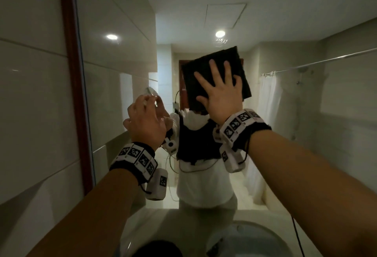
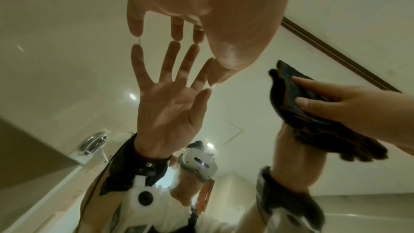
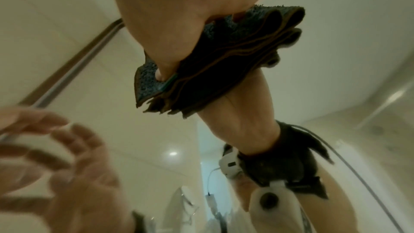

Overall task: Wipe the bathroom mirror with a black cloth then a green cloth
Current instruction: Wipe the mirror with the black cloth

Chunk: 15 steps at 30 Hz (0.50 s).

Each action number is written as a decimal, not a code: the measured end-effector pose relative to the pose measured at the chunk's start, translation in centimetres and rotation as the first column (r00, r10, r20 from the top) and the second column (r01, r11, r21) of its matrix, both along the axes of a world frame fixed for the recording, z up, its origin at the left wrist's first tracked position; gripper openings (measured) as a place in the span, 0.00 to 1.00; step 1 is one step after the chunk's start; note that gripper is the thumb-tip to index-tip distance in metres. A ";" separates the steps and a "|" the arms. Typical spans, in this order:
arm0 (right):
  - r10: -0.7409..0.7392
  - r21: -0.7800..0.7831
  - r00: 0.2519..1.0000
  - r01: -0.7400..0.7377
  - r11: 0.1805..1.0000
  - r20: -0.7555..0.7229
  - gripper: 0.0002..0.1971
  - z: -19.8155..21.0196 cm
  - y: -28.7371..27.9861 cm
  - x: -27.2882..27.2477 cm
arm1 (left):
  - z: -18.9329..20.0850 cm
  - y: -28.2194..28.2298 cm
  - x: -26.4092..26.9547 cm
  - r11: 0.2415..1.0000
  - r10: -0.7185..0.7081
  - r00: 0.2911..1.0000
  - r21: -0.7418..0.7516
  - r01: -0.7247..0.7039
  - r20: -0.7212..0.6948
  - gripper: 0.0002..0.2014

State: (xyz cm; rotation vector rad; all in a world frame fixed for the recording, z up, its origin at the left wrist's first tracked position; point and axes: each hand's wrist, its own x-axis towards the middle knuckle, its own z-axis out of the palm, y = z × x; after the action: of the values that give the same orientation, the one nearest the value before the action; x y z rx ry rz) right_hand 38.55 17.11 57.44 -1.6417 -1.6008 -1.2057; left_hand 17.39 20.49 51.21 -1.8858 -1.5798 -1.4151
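Note:
The bathroom mirror fills the view ahead, with its brown wooden frame on the left. My right hand lies flat with fingers spread and presses a folded black cloth against the glass at head height. The right wrist view shows the cloth stacked in several folds under the right hand, with a thin green strip at one edge. My left hand is raised to the left of the cloth and holds nothing. Its straight fingertips touch the glass and meet their reflection.
A white wash basin sits below the mirror at the bottom edge. Tiled wall runs along the left. A round chrome fitting shows low on the left. The mirror reflects a shower curtain and rail.

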 end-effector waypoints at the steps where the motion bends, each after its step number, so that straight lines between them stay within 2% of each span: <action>1: -0.003 0.015 0.998 0.004 1.000 -0.057 0.35 0.2 -0.6 1.6 | 0.2 -0.1 0.4 1.000 0.021 1.000 -0.009 -0.021 -0.002 0.32; 4: -0.046 0.024 0.971 0.053 0.998 -0.235 0.35 0.5 -2.4 6.4 | 0.7 -0.4 1.2 0.998 0.051 0.999 -0.025 -0.050 0.012 0.30; 8: -0.134 0.020 0.895 0.158 0.987 -0.424 0.35 -0.3 -5.1 13.1 | 1.2 -0.6 1.4 0.997 0.070 0.997 -0.032 -0.069 0.036 0.29; 11: -0.150 0.021 0.876 0.180 0.984 -0.458 0.35 -0.9 -6.1 15.4 | 1.2 -0.7 1.5 0.998 0.056 0.996 -0.023 -0.055 0.064 0.28; 15: -0.117 0.032 0.859 0.153 0.988 -0.498 0.35 -0.5 -5.6 14.6 | 1.4 -0.7 1.5 0.999 0.047 0.997 -0.027 -0.046 0.060 0.28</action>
State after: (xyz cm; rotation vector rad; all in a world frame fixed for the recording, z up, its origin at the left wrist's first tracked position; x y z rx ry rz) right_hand 53.17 11.55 56.93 -1.8541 -1.1234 -0.7966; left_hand 18.87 19.82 52.60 -1.8246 -1.6669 -1.4515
